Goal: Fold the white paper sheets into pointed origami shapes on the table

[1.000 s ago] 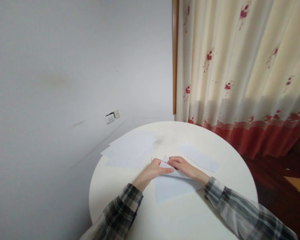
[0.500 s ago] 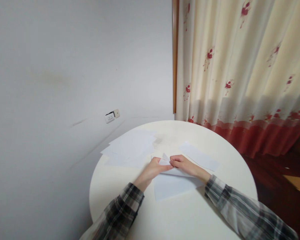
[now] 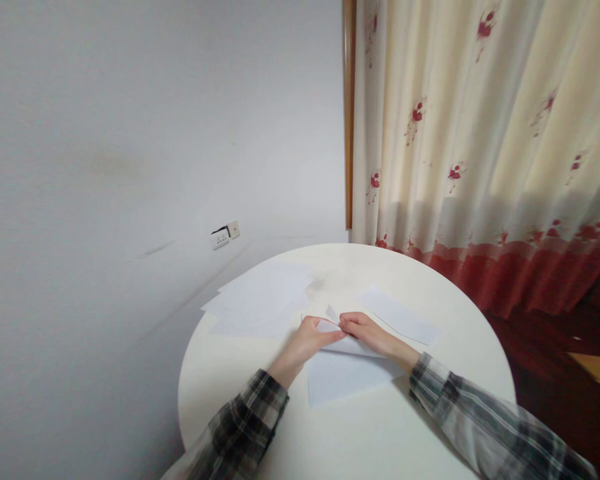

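Observation:
A folded white sheet of paper (image 3: 353, 345) is held between both hands over the middle of the table. My left hand (image 3: 307, 341) pinches its left part, thumb on the near side. My right hand (image 3: 364, 328) has its fingers curled on the paper's upper edge, close to the left thumb. A small pointed flap sticks up between the hands. Beneath lies another flat white sheet (image 3: 343, 385), partly covered by the held paper. The exact folds behind the fingers are hidden.
The round white table (image 3: 240, 420) stands against a pale wall with a socket (image 3: 221, 239). Several loose sheets (image 3: 265, 293) overlap at its left. A narrow paper piece (image 3: 400, 315) lies at the right. A floral curtain (image 3: 455, 133) hangs behind.
Both hands stay in nearly the same place on the paper. The upright flap between them shows a little smaller and lower. The view has shifted slightly.

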Action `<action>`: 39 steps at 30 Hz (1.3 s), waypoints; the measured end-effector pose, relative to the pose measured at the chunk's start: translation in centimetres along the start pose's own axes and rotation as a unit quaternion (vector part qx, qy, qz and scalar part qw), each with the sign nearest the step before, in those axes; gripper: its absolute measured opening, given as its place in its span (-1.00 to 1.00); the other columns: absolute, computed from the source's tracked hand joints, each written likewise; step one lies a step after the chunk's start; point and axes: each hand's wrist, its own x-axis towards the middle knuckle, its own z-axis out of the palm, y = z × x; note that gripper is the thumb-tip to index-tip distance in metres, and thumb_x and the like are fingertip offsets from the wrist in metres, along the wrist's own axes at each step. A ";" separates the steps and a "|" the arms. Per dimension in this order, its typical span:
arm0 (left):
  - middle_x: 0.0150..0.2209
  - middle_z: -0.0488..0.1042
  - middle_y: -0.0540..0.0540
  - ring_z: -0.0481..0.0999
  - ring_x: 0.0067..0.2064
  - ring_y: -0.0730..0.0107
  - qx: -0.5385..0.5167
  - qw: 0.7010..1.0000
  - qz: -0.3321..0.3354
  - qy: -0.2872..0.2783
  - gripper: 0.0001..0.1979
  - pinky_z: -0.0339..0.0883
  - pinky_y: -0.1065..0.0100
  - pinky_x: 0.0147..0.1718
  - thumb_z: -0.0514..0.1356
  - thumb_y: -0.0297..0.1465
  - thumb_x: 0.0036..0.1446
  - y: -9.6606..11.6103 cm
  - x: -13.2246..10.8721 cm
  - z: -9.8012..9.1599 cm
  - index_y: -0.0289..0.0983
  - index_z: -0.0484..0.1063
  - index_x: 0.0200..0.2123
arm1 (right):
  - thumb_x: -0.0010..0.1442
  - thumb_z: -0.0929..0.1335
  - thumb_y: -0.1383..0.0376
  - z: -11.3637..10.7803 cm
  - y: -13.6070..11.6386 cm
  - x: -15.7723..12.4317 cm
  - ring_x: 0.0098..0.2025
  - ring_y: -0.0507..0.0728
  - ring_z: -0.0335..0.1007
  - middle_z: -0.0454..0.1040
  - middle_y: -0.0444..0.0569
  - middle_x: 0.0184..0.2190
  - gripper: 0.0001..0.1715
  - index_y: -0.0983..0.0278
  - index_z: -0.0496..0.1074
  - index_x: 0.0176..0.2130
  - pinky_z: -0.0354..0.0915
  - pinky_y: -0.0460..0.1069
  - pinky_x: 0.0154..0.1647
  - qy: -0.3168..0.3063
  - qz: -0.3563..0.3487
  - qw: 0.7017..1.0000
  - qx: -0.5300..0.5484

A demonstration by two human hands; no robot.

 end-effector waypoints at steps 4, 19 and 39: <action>-0.50 0.48 -0.10 0.39 -0.48 0.37 0.021 1.000 -0.007 0.015 -0.64 0.21 0.43 -0.49 0.32 -0.20 -0.30 0.1 0.0 0.0 -0.41 0.49 -0.49 | 0.00 0.20 0.27 0.0 0.2 0.2 -0.58 -0.04 -0.09 0.01 -0.23 -0.67 -0.76 0.28 0.12 -0.63 -0.10 -0.11 -0.57 -0.001 0.013 1.000 0.024; -0.46 0.51 -0.12 0.44 -0.43 0.33 0.053 0.998 0.021 0.020 -0.70 0.26 0.41 -0.43 0.30 -0.27 -0.23 -1.0 0.4 -0.4 -0.40 0.50 -0.46 | -0.01 0.21 0.31 -0.5 0.4 0.0 -0.56 -0.04 -0.06 0.03 -0.22 -0.63 -0.82 0.28 0.11 -0.59 -0.08 -0.12 -0.55 -0.025 -0.004 0.999 -0.028; -0.03 0.38 -0.08 0.33 -0.01 0.32 0.267 0.942 0.038 -0.200 -0.59 0.12 0.35 0.00 0.01 -0.16 0.12 -0.5 -3.6 -6.2 -0.23 0.34 -0.04 | -0.09 0.29 0.09 -11.7 4.4 -2.4 -0.64 -0.04 -0.05 0.10 -0.21 -0.73 -0.66 0.34 0.33 -0.57 -0.11 -0.09 -0.61 -0.085 0.245 0.931 -0.258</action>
